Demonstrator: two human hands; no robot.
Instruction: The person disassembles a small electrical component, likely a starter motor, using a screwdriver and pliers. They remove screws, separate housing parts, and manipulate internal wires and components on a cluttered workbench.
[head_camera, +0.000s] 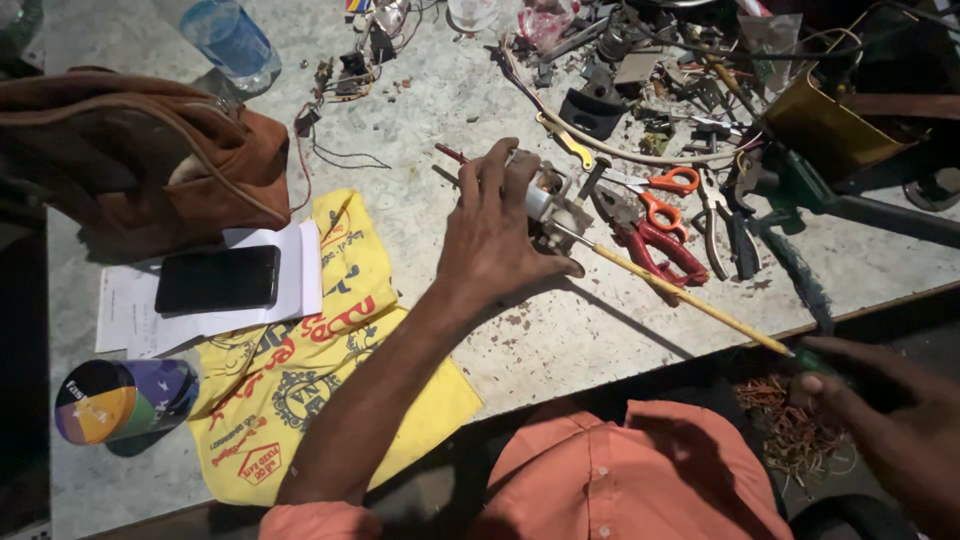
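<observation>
Workbench (560, 340) stained and cluttered, left hand (495, 235) gripping small motor (552, 205), right hand (885, 410) holding screwdriver (690, 298)

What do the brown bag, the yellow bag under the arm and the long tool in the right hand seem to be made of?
Brown bag: probably suede or soft leather, matte, slumped, with a cord along it. Yellow bag: thin cloth or non-woven fabric, printed, lying flat and creased. Long tool: a slim yellowish shaft, perhaps coated metal, running from the right hand to the small metal part under the left hand.
</observation>
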